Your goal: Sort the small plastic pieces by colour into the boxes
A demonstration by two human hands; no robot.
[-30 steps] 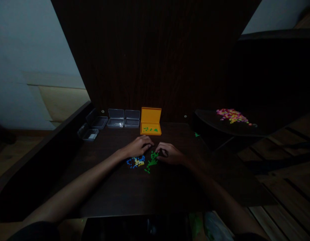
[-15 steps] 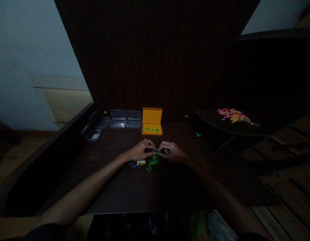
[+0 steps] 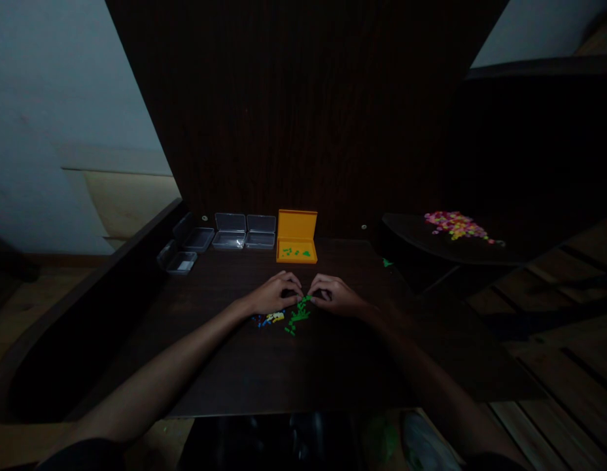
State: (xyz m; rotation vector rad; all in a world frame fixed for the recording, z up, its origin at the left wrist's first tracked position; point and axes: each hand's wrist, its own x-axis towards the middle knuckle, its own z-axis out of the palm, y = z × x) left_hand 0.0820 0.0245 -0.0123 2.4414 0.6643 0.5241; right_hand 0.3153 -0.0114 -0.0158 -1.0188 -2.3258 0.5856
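Note:
My left hand rests on the dark desk with thumb and fingertips brought together at the far end of a small heap of green plastic pieces. Opposite it, my right hand pinches at a small green piece at the same end. What the left fingertips hold, if anything, is too small and dark to make out. Beside the heap, below my left hand, lie small yellow and white pieces and blue ones. Beyond the hands stands an open orange box with several green pieces inside.
Several clear hinged boxes stand open along the back left of the desk. A raised shelf at the right bears a pile of pink, yellow and orange bits. Another green piece lies near the shelf's base.
My fingertips have drawn slightly apart, and more of the green pieces between them shows. The whole view has shifted a little; boxes and piles stay in place.

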